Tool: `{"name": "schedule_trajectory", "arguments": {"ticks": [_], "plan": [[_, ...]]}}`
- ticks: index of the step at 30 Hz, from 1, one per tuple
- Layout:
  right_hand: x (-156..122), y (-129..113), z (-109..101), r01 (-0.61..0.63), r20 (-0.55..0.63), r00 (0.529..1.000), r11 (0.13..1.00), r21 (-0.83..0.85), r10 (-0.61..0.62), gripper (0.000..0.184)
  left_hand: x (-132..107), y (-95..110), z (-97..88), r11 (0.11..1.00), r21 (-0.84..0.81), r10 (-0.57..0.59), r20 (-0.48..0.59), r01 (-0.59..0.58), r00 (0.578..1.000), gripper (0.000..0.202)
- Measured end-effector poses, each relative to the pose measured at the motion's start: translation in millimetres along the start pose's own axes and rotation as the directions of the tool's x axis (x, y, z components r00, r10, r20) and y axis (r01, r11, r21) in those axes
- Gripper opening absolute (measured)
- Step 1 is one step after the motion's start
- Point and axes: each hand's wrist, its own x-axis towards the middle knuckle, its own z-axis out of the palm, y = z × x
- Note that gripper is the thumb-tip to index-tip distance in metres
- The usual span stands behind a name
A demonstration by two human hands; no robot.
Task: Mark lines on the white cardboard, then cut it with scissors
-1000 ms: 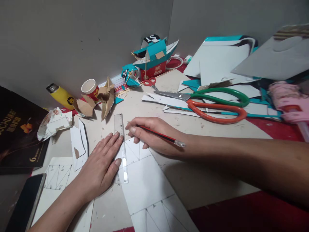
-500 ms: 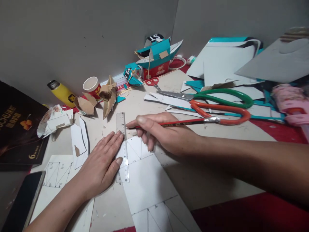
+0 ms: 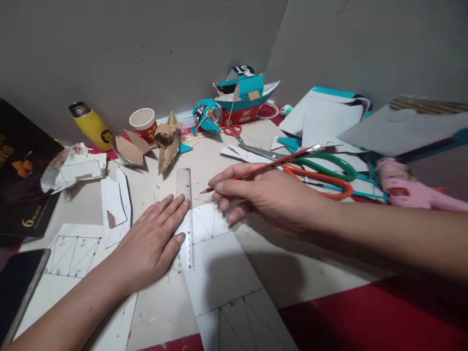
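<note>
My left hand (image 3: 157,239) lies flat with its fingers stretched out, pressing on a clear plastic ruler (image 3: 189,219). The ruler runs up and down along the left edge of a white card strip (image 3: 223,268) marked with pencil lines and triangles. My right hand (image 3: 252,192) grips a red and black pencil (image 3: 256,168) between thumb and fingers. The pencil's point is right of the ruler's upper part, apart from it, above the card's far end. Behind the right hand lie large scissors (image 3: 325,178) with one green and one orange handle.
At the back stand a yellow bottle (image 3: 89,126), a paper cup (image 3: 146,129), cardboard pieces (image 3: 131,148) and a blue card boat (image 3: 248,92). White card sheets (image 3: 318,117) and a pink glue gun (image 3: 405,187) are at right. A phone (image 3: 25,287) lies near left, beside another marked card (image 3: 44,307).
My right hand has drawn the pencil back to the right, away from the ruler, and its tip now shows. My left hand stays on the ruler. The view has shifted slightly.
</note>
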Motion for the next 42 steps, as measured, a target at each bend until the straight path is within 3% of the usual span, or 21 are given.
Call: {"name": "schedule_trajectory", "arguments": {"ticks": [3, 7, 14, 20, 23, 30, 42], "plan": [[-12.6, 2.6, 6.9, 0.071, -0.013, 0.997, 0.995, 0.064, -0.071, 0.01, 1.1, -0.3, 2.1, 1.0, 0.001, 0.016, -0.015, -0.016, 1.0, 0.061], [-15.0, 23.4, 15.2, 0.145, -0.013, 0.989, 0.981, 0.132, -0.145, 0.015, 2.7, 1.6, 3.1, 1.0, -0.012, 0.009, -0.037, -0.01, 0.999, 0.06], [-5.4, 57.8, 15.9, 0.174, -0.066, 0.983, 0.984, 0.025, -0.172, 0.014, 3.2, 2.8, 7.8, 0.999, -0.053, -0.001, -0.085, -0.004, 0.996, 0.059], [-6.1, 52.9, 17.1, 0.086, -0.063, 0.994, 0.991, -0.105, -0.093, 0.009, 3.3, 2.9, 9.6, 0.998, -0.063, -0.005, -0.102, -0.001, 0.995, 0.058], [-4.5, 52.0, 17.6, 0.105, -0.054, 0.992, 0.984, -0.144, -0.114, 0.01, 3.2, 3.6, 9.1, 0.998, -0.058, -0.006, -0.097, 0.0, 0.995, 0.059], [-3.2, 58.5, 15.7, 0.135, -0.035, 0.99, 0.983, -0.128, -0.14, 0.013, 1.3, 4.2, 11.2, 1.0, -0.027, -0.002, -0.108, -0.001, 0.994, 0.068], [-1.7, 60.2, 15.1, 0.151, -0.015, 0.988, 0.983, -0.101, -0.154, 0.013, 1.7, -1.8, 11.6, 0.996, -0.087, 0.024, -0.135, -0.036, 0.99, 0.064]]}}
